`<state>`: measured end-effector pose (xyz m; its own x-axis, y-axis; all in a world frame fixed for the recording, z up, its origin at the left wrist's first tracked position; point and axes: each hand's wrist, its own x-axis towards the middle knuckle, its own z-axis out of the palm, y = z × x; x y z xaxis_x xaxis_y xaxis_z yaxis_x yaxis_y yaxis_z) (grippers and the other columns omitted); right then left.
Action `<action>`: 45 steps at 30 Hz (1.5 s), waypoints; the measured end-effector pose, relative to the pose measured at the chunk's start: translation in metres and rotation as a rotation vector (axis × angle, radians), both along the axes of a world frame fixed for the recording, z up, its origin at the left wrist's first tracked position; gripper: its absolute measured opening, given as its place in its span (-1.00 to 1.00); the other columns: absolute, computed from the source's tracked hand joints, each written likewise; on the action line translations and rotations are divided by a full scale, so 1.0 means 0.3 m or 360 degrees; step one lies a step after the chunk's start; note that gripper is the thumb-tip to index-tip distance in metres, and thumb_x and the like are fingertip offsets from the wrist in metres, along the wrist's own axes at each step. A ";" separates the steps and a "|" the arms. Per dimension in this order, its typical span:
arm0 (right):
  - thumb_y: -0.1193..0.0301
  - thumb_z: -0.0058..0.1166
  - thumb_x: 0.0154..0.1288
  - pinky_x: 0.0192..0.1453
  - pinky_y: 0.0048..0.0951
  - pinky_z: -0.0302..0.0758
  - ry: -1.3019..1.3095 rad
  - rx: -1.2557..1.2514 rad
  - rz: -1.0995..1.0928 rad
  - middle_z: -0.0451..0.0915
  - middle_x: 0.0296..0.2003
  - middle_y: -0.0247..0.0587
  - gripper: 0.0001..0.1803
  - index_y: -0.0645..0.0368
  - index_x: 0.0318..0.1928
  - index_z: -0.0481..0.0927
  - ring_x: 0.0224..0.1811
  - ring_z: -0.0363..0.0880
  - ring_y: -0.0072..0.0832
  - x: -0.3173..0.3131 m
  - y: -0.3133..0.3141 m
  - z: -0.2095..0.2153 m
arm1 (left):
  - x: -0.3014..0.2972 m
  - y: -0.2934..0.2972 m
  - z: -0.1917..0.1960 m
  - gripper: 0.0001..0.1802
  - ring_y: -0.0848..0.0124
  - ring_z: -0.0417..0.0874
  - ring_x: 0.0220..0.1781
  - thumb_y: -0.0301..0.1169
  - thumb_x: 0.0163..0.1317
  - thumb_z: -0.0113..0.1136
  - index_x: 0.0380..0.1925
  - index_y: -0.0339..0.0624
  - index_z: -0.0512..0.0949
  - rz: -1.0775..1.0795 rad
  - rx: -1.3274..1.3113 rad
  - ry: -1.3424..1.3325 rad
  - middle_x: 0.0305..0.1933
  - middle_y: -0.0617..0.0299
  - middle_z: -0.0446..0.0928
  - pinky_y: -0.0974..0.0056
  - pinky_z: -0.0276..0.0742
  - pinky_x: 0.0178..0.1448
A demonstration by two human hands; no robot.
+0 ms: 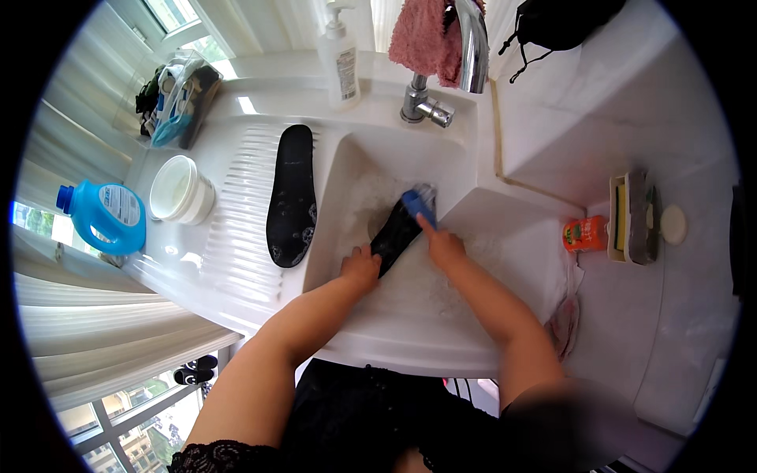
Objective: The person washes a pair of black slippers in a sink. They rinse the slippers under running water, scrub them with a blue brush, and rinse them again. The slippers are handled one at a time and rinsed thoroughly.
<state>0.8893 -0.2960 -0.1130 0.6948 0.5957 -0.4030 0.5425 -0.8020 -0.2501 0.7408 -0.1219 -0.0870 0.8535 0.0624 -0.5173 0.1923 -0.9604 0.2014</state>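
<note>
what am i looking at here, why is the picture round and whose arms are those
This is one picture from a wide fisheye camera worn on a person's head, looking down, so straight edges bend and the corners go black. The arms coming in from the bottom are that person's own. No machine is involved. They stand at a white sink with sudsy water. The left hand steadies a black shoe insole in the basin, and the right hand presses a blue brush against it. A second black insole lies on the ribbed board to the left, near a white tub and a blue detergent jug.
</note>
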 end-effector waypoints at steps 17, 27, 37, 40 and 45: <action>0.47 -0.19 0.29 -0.07 -0.15 0.51 0.0533 -0.0247 0.0250 0.55 -0.12 0.17 -0.29 -0.43 0.40 0.03 -0.11 0.58 -0.03 -0.234 -0.072 0.171 | 0.011 0.012 -0.111 -0.22 0.12 0.58 -0.03 -0.41 0.03 0.18 0.32 -0.13 0.17 -0.0004 -0.0309 0.0225 -0.10 -0.04 0.50 0.11 0.52 0.06; 0.44 -0.21 0.31 -0.05 -0.15 0.51 0.0141 -0.0939 0.0074 0.58 -0.10 0.01 -0.39 -0.01 0.39 0.10 -0.09 0.60 -0.12 -0.253 -0.468 0.504 | -0.012 0.072 0.311 -0.68 0.20 0.66 -0.31 -0.53 0.27 0.01 0.04 -0.21 0.35 0.1126 -0.2424 0.0527 -0.21 0.05 0.53 0.21 0.65 -0.35; 0.39 -0.20 0.35 0.02 -0.12 0.47 0.0212 -0.1146 0.0158 0.49 0.06 -0.08 -0.47 -0.10 0.34 0.22 0.11 0.49 -0.17 -0.308 -0.501 0.388 | -0.032 0.033 0.290 -0.88 0.52 0.27 -0.76 -0.52 0.24 -0.04 -0.22 -0.11 0.37 0.1466 -0.2355 0.0006 -0.61 0.24 0.36 0.41 0.07 -0.76; 0.29 -0.10 0.32 0.08 -0.13 0.43 0.0145 -0.1217 0.0148 0.38 0.17 -0.05 -0.47 -0.12 0.32 0.27 0.22 0.37 -0.21 -0.304 -0.487 0.390 | -0.038 0.037 0.316 -0.87 0.53 0.24 -0.78 -0.53 0.22 -0.06 -0.24 -0.09 0.37 0.1507 -0.2253 -0.0042 -0.63 0.26 0.34 0.41 0.03 -0.77; 0.10 -0.01 0.29 0.19 -0.10 0.35 0.0052 -0.0686 0.0041 0.31 0.22 0.00 -0.46 -0.09 0.26 0.37 0.27 0.28 -0.11 -0.252 -0.342 0.457 | -0.050 0.057 0.358 -0.82 0.54 0.23 -0.78 -0.55 0.20 -0.07 -0.21 -0.06 0.39 0.1413 -0.2162 -0.0063 -0.65 0.27 0.34 0.40 0.02 -0.76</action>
<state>0.8136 -0.3985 0.0241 0.6646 0.3850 -0.6404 0.5611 -0.8231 0.0875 0.7257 -0.1049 0.0204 0.8132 0.0562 -0.5792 0.5337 0.3246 0.7809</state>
